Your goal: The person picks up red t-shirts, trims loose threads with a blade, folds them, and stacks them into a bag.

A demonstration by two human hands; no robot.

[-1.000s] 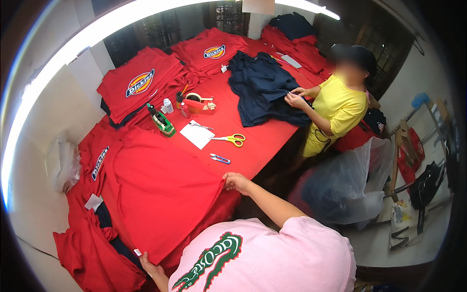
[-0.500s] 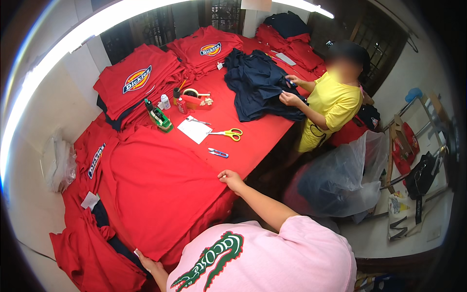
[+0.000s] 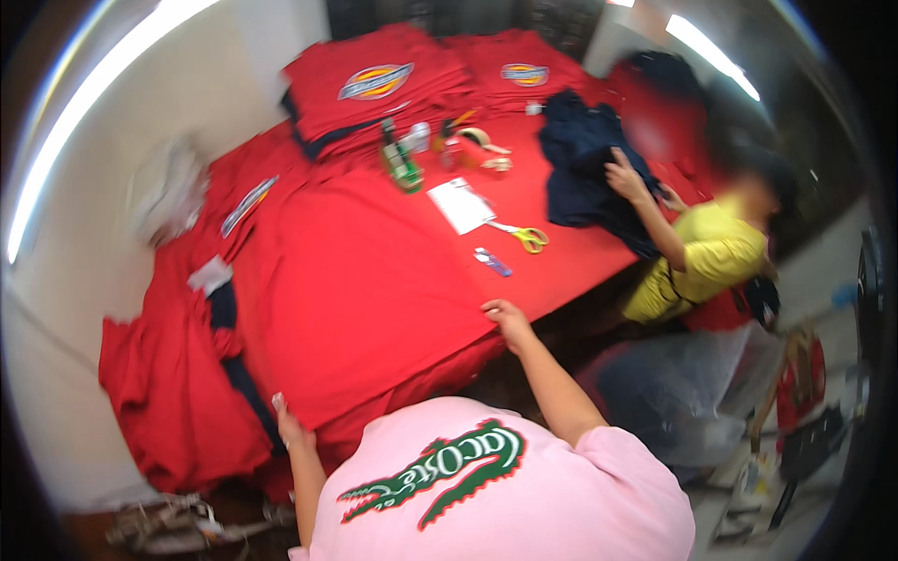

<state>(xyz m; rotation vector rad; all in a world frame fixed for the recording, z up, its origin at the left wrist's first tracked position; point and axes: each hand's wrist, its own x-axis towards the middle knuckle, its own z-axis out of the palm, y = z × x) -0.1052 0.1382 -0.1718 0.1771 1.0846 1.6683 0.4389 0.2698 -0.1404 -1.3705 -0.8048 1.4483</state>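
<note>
**Head view: two hands at the near corners of a red garment spread on a table**

Nearest the camera is the person's own pink shirt (image 3: 496, 496) with a green crocodile design. Both bare forearms rise from it toward the table.

The left hand (image 3: 292, 432) sits at the near left corner of the red garment (image 3: 365, 290). Its fingers appear closed on the cloth edge, but motion blur hides how firmly they grip. The right hand (image 3: 510, 320) rests at the near right corner, fingers curled over the edge and touching the fabric; whether they pinch it cannot be told.

The garment lies flat and runs away from both sets of fingers, filling the space between them and beyond. Left of the left fingers, more red cloth (image 3: 178, 393) hangs off the table edge.

Just beyond the right fingers lies a small blue object (image 3: 492, 262), then yellow-handled scissors (image 3: 526, 237) and a white paper (image 3: 461, 204). Farther off stands a green tape dispenser (image 3: 400, 166), with stacks of folded red shirts (image 3: 374, 89) behind it.

Far right of the right fingers, another person in a yellow top (image 3: 706, 266) handles a dark blue garment (image 3: 585, 173).
</note>
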